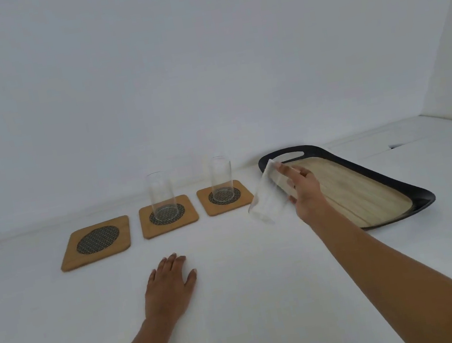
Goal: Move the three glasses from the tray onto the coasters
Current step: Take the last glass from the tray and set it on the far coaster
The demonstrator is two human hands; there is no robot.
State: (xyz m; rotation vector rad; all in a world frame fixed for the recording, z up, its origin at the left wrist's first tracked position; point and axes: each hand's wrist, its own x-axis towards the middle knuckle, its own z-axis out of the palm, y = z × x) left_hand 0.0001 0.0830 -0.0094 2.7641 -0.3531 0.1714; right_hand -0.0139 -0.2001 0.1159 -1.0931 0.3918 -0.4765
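White table [270,298]: right hand [304,191] holds tilted glass [268,197].

Left coaster [97,241]: bare on top, nothing standing on it; open from the front and from above.
Middle coaster [168,215]: taken by an upright glass [161,195], just right of the bare one, so any approach from the right has to clear it.
Right coaster [225,197]: taken by a second upright glass [221,178].
Right hand [305,188]: holds a tilted third glass [268,197] in the air between the right coaster and the tray [394,182].
Left hand [171,282]: flat on the table [270,298], in front of the middle coaster, partly blocking the near lane.
Near table: open white surface elsewhere.
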